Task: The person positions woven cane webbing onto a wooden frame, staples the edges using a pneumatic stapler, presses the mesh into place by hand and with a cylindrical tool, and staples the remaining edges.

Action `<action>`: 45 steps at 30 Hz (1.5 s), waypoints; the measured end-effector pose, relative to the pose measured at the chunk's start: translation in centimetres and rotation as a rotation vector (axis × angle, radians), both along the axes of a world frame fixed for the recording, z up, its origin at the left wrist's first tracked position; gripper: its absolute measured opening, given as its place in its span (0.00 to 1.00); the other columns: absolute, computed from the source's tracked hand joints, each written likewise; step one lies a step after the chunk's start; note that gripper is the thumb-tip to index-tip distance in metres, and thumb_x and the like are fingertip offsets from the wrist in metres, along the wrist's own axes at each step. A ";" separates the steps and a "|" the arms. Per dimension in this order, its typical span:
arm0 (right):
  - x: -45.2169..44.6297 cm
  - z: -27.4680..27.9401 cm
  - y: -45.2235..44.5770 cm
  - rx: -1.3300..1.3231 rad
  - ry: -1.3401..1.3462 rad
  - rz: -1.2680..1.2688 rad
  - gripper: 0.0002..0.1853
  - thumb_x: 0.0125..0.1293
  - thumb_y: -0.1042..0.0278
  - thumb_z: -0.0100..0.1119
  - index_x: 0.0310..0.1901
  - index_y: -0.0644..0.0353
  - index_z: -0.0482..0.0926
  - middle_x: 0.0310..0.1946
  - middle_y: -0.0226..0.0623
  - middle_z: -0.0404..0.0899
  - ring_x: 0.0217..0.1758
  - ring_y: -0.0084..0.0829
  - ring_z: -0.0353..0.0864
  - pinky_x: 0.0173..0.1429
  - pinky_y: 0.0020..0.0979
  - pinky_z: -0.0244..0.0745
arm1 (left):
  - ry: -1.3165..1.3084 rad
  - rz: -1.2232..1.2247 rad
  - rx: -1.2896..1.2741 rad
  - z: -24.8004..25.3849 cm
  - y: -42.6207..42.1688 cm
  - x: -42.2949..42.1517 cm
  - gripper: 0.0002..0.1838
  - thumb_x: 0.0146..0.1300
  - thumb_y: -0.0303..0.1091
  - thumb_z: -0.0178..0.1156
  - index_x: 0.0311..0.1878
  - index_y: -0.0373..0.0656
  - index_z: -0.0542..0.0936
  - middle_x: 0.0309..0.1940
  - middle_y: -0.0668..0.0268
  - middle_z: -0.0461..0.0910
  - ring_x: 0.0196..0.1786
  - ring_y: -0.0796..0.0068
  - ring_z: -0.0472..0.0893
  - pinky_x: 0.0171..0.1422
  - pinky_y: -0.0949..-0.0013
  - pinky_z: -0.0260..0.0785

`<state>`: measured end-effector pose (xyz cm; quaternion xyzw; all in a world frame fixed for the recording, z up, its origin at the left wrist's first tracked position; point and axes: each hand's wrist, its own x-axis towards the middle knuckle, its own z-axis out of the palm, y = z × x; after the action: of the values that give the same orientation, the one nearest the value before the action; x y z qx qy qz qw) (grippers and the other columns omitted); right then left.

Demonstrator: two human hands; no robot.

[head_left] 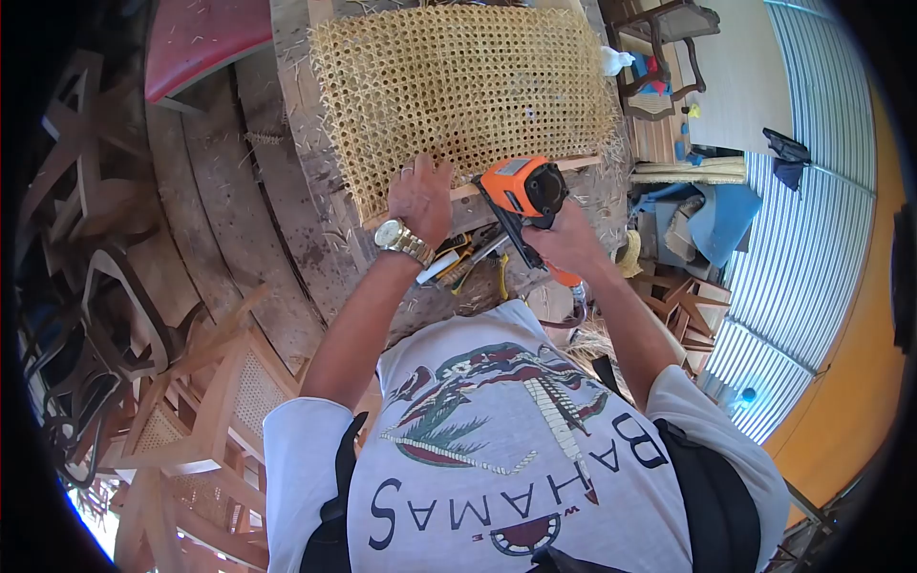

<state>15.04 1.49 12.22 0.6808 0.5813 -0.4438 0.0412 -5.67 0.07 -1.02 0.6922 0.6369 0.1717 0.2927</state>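
A sheet of woven cane webbing (468, 76) with frayed edges lies over a wooden frame on the workbench. My left hand (420, 199), with a ring and a watch, is closed at the near left edge of the webbing, fingers curled down onto it. My right hand (571, 241) is wrapped around the handle of an orange and black staple gun (523, 191) with a hose fitting at its lower end. The gun's nose is at the frame's near edge, right of my left hand; whether it touches is hard to tell.
Pliers (503, 272) and other hand tools lie on the workbench (334, 277) between my arms. Wooden chair frames (215, 401) with cane panels crowd the lower left. A red padded seat (205, 43) is at upper left. More chair parts (659, 53) stand at right.
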 end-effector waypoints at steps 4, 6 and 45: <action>-1.0 0.1 -1.1 0.025 0.027 -0.018 0.17 0.59 0.68 0.66 0.52 0.56 0.85 0.35 0.44 0.87 0.37 0.40 0.87 0.48 0.39 0.80 | 0.005 -0.006 -0.010 0.2 0.0 0.0 0.10 0.66 0.30 0.56 0.48 0.44 0.80 0.46 0.54 0.77 0.47 0.52 0.83 0.53 0.51 0.74; -1.1 -0.2 -1.4 0.016 0.063 -0.051 0.17 0.60 0.68 0.66 0.51 0.57 0.85 0.35 0.45 0.87 0.37 0.41 0.87 0.48 0.40 0.80 | 0.010 -0.007 -0.015 0.1 0.1 0.0 0.10 0.65 0.30 0.56 0.48 0.44 0.80 0.46 0.54 0.77 0.46 0.52 0.83 0.52 0.50 0.74; -3.9 -0.7 -2.0 -0.058 0.005 -0.062 0.15 0.60 0.68 0.65 0.49 0.59 0.86 0.34 0.48 0.87 0.38 0.43 0.88 0.49 0.40 0.80 | -0.005 -0.429 -0.391 0.5 5.7 -4.3 0.36 0.41 0.27 0.70 0.61 0.57 0.82 0.40 0.58 0.88 0.48 0.54 0.88 0.51 0.52 0.80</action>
<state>11.12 -0.50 11.51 0.6957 0.5471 -0.4632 0.0456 -9.94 5.78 -0.50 0.7410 0.4964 -0.0182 0.4518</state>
